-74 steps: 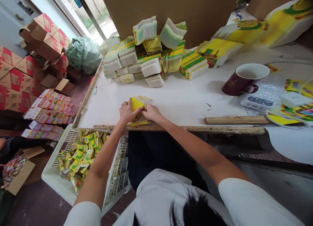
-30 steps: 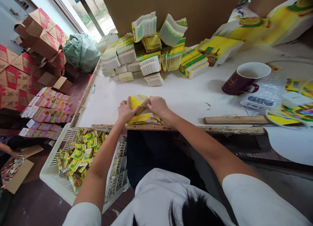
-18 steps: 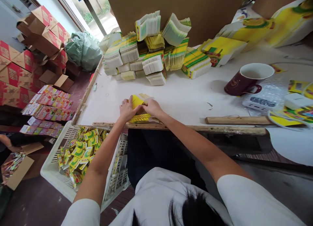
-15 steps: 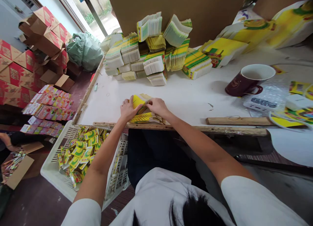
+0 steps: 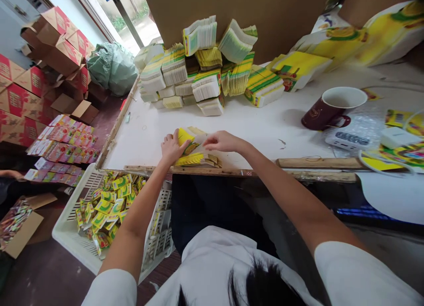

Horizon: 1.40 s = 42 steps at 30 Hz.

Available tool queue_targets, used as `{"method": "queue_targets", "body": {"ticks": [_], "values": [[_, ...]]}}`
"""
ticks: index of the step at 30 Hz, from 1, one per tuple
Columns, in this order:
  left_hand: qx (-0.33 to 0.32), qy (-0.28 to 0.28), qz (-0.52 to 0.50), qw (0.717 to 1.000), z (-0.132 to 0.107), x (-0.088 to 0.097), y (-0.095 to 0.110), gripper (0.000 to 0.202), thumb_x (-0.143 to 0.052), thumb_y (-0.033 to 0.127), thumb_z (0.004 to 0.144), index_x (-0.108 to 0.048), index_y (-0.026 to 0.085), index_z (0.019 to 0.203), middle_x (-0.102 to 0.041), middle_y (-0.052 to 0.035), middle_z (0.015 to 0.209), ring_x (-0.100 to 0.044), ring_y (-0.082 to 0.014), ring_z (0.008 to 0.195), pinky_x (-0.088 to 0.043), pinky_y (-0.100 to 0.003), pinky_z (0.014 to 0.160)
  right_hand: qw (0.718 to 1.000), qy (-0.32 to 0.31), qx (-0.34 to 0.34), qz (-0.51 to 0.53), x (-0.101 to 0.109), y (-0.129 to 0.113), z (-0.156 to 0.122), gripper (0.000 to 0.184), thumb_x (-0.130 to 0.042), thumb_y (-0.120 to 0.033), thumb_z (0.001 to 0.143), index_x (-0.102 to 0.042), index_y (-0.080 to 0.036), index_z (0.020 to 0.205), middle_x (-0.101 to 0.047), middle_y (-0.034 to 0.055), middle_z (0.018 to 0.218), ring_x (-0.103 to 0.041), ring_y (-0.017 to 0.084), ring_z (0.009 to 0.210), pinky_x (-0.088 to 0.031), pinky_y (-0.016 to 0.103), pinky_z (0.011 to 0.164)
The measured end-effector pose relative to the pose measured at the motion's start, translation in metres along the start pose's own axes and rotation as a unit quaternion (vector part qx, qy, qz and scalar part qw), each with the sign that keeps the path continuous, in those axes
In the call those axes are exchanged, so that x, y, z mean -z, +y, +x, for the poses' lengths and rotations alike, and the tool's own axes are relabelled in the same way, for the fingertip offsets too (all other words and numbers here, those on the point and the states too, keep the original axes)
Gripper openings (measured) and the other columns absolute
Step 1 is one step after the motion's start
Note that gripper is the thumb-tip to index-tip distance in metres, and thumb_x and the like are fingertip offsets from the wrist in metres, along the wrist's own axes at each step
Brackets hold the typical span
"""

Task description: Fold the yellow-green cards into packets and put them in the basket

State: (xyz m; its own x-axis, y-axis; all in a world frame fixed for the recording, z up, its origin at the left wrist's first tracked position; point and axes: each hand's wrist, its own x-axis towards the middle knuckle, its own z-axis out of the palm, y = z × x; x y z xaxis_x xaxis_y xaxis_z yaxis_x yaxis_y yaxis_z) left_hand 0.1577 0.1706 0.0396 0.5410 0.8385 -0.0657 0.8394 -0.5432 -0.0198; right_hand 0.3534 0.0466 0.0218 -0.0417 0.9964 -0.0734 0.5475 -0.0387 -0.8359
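My left hand (image 5: 170, 148) is closed on a small yellow carton (image 5: 184, 137) that it holds upright at the near edge of the white table (image 5: 245, 129). My right hand (image 5: 221, 141) sits just right of it, fingers pinched on the carton's pale open flap (image 5: 201, 139). Under both hands lies a short stack of flat yellow-and-green carton blanks (image 5: 198, 159).
Piles of flat blanks (image 5: 198, 67) stand at the table's far side, with a maroon mug (image 5: 331, 107) and a power strip (image 5: 347, 139) to the right. A white crate (image 5: 71, 235) of folded yellow cartons sits on the floor at left, near red boxes (image 5: 39, 54).
My right hand has shifted a little to the right and lifted off the stack, drawing the carton's flap open. My left hand stays on the carton.
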Motion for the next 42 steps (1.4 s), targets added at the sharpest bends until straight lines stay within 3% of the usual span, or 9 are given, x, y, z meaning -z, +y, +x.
{"method": "queue_targets", "body": {"ticks": [3, 6, 11, 16, 21, 25, 32, 36, 42], "values": [[-0.004, 0.005, 0.005, 1.0, -0.002, 0.0, 0.001, 0.077, -0.032, 0.067, 0.092, -0.028, 0.023, 0.155, -0.052, -0.0175, 0.137, -0.048, -0.034, 0.128, -0.041, -0.046, 0.103, 0.983, 0.163, -0.027, -0.08, -0.011, 0.005, 0.011, 0.038, -0.059, -0.016, 0.089, -0.068, -0.017, 0.127, -0.072, 0.0091, 0.109, -0.067, 0.017, 0.09, -0.048, 0.028, 0.084], [-0.004, 0.007, 0.007, 1.0, -0.002, 0.0, 0.001, 0.076, -0.031, 0.067, 0.093, -0.028, 0.023, 0.155, -0.052, -0.0172, 0.137, -0.048, -0.0339, 0.128, -0.041, -0.046, 0.103, 0.966, 0.188, -0.026, -0.176, -0.024, 0.012, 0.016, 0.035, -0.054, -0.015, 0.092, -0.07, -0.019, 0.123, -0.067, 0.0115, 0.113, -0.063, 0.021, 0.098, -0.046, 0.03, 0.083], [0.0, 0.004, 0.004, 1.0, -0.001, -0.001, 0.001, 0.076, -0.031, 0.068, 0.093, -0.028, 0.024, 0.155, -0.051, -0.0174, 0.138, -0.048, -0.0343, 0.128, -0.041, -0.047, 0.103, 0.939, 0.228, 0.02, -0.256, -0.035, 0.018, 0.011, 0.034, -0.042, -0.027, 0.1, -0.074, -0.019, 0.1, -0.064, 0.0113, 0.107, -0.057, 0.024, 0.101, -0.043, 0.031, 0.078], [0.002, -0.001, 0.001, 1.0, -0.001, -0.001, 0.001, 0.077, -0.032, 0.068, 0.092, -0.027, 0.024, 0.155, -0.051, -0.0171, 0.138, -0.047, -0.0336, 0.13, -0.04, -0.046, 0.104, 0.941, 0.205, -0.002, -0.268, -0.033, 0.006, 0.019, 0.025, -0.047, -0.023, 0.096, -0.07, -0.016, 0.101, -0.068, 0.014, 0.107, -0.059, 0.026, 0.099, -0.042, 0.032, 0.078], [-0.01, 0.001, 0.012, 1.0, -0.001, -0.001, 0.0, 0.076, -0.032, 0.066, 0.094, -0.026, 0.022, 0.156, -0.051, -0.0178, 0.138, -0.047, -0.0335, 0.128, -0.041, -0.045, 0.103, 0.951, 0.199, -0.083, -0.223, -0.033, -0.007, 0.037, 0.028, -0.052, -0.023, 0.091, -0.066, -0.012, 0.113, -0.072, 0.018, 0.108, -0.066, 0.029, 0.096, -0.044, 0.033, 0.078], [-0.02, 0.006, 0.016, 1.0, -0.002, -0.002, 0.0, 0.078, -0.032, 0.067, 0.093, -0.027, 0.021, 0.156, -0.051, -0.0182, 0.137, -0.047, -0.0335, 0.128, -0.041, -0.045, 0.103, 0.952, 0.196, -0.139, -0.19, -0.04, -0.017, 0.045, 0.029, -0.051, -0.023, 0.091, -0.072, -0.009, 0.106, -0.074, 0.0225, 0.104, -0.068, 0.031, 0.096, -0.047, 0.035, 0.08], [-0.011, 0.004, 0.019, 1.0, -0.002, -0.004, 0.001, 0.075, -0.034, 0.064, 0.094, -0.026, 0.021, 0.155, -0.051, -0.0183, 0.137, -0.047, -0.0334, 0.129, -0.04, -0.045, 0.102, 0.976, 0.116, -0.151, -0.106, -0.066, -0.045, 0.049, 0.034, -0.048, -0.029, 0.096, -0.077, -0.012, 0.098, -0.076, 0.0142, 0.088, -0.07, 0.023, 0.082, -0.052, 0.03, 0.074], [-0.01, 0.009, -0.002, 1.0, -0.002, -0.004, 0.0, 0.075, -0.031, 0.065, 0.094, -0.028, 0.022, 0.155, -0.051, -0.0186, 0.136, -0.047, -0.0344, 0.129, -0.041, -0.047, 0.103, 0.973, 0.135, -0.152, -0.112, -0.06, -0.036, 0.046, 0.028, -0.061, -0.036, 0.09, -0.078, -0.014, 0.097, -0.076, 0.0161, 0.092, -0.07, 0.027, 0.09, -0.052, 0.033, 0.078], [0.015, -0.021, -0.028, 0.999, 0.002, 0.002, 0.0, 0.078, -0.033, 0.068, 0.091, -0.027, 0.023, 0.155, -0.05, -0.0185, 0.139, -0.046, -0.0356, 0.132, -0.04, -0.05, 0.105, 0.971, 0.19, -0.092, -0.116, -0.033, -0.005, 0.028, 0.029, -0.054, -0.012, 0.086, -0.076, -0.02, 0.103, -0.078, 0.0062, 0.103, -0.069, 0.02, 0.094, -0.048, 0.028, 0.083]]}}
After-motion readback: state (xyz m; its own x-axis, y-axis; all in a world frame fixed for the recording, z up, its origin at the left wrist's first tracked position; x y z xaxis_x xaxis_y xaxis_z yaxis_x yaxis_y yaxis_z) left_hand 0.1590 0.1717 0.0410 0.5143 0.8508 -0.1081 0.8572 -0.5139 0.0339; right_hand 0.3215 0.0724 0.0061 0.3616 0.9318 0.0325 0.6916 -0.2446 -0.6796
